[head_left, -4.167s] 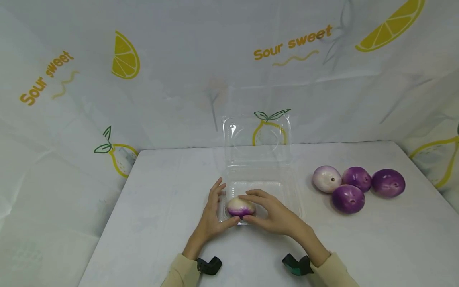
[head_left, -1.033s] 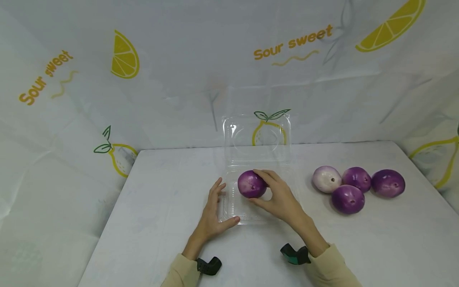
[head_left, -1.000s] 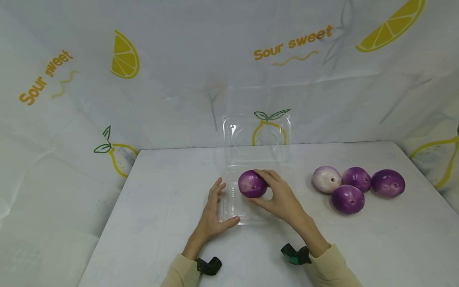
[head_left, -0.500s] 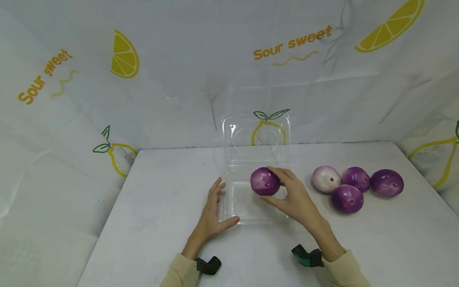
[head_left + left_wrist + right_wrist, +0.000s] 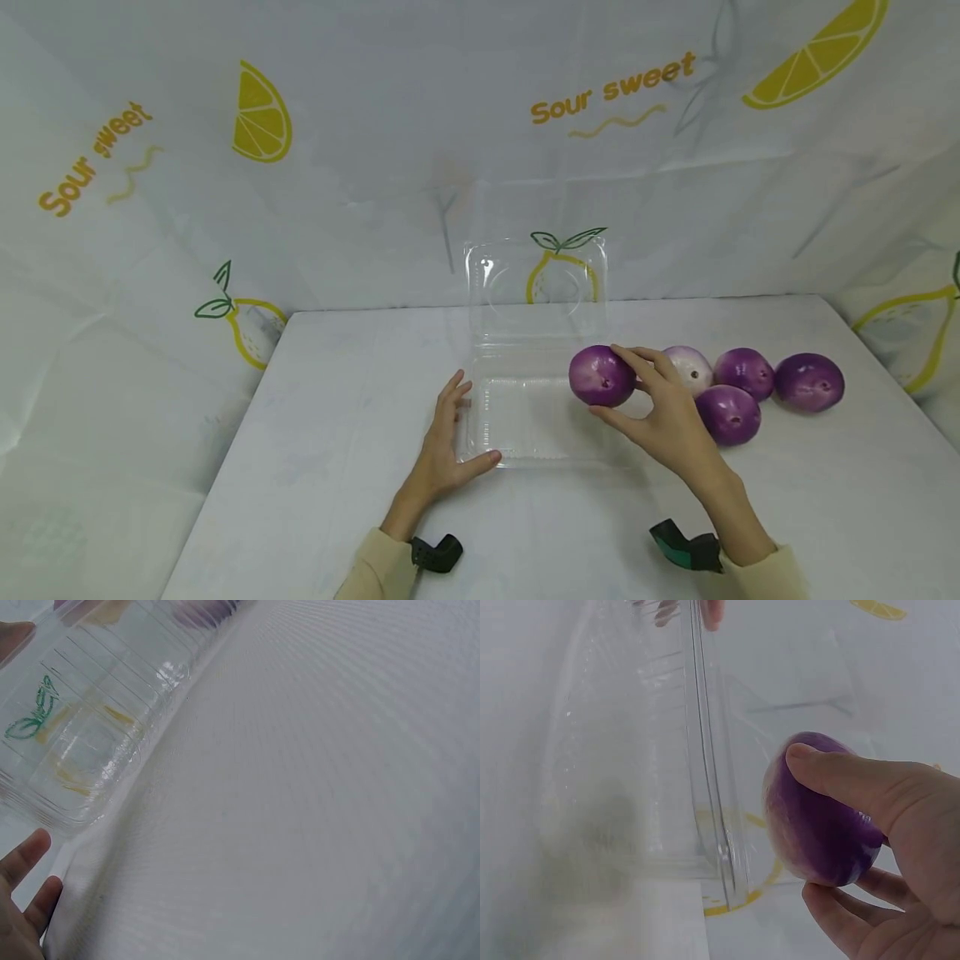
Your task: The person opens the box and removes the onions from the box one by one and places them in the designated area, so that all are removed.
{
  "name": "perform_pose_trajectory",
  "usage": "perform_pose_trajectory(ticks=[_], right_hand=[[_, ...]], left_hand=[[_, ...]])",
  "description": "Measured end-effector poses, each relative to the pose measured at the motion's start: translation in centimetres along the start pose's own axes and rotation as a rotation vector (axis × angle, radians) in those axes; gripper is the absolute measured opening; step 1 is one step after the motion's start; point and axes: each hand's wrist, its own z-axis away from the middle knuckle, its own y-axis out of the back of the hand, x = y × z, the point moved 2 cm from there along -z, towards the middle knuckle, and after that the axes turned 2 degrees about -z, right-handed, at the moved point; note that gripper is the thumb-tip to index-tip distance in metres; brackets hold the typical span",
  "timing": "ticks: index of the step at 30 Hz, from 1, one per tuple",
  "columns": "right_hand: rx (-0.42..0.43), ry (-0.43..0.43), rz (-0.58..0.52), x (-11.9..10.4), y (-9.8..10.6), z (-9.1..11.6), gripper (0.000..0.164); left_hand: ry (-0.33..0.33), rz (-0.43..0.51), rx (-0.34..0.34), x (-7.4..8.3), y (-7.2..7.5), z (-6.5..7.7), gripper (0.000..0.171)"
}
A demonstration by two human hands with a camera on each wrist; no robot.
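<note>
My right hand [image 5: 667, 417] holds a glossy purple-and-white egg-shaped fruit [image 5: 602, 377] between thumb and fingers, raised near the right side of a clear plastic clamshell box [image 5: 540, 454]. The fruit's exact kind cannot be told. In the right wrist view the thumb lies on one side of the fruit [image 5: 821, 817] and the fingertips support it from the other. My left hand [image 5: 442, 454] stays at the box's left edge, fingers spread and thumb at the front rim, gripping nothing. The box's lid [image 5: 495, 287] stands raised at the back. Nothing lies in its base.
Several similar fruits sit grouped on the right of the white table [image 5: 337, 417]: a pale one [image 5: 690, 371] partly behind my right hand, and purple ones, one [image 5: 810, 383] farthest right. A curtain [image 5: 375, 167] with lemon prints hangs behind.
Earlier the fruit sat in the box's front left, between both hands. My right hand has lifted it and carried it rightwards. The left hand, box and other fruits have stayed put.
</note>
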Motion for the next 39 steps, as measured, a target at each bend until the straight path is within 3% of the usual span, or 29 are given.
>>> perform_pose_trajectory(ticks=[19, 29, 39], right_hand=[[0.156, -0.1, 0.079, 3.0, 5.6, 1.8, 0.088], [0.231, -0.128, 0.067, 4.8, 8.4, 2.9, 0.089], [0.254, -0.269, 0.144, 6.9, 10.9, 4.4, 0.089]], left_hand=[[-0.005, 0.002, 0.003, 0.1, 0.1, 0.0, 0.1], [0.013, -0.005, -0.002, 0.1, 0.0, -0.1, 0.099], [-0.011, 0.016, 0.01, 0.1, -0.1, 0.0, 0.099]])
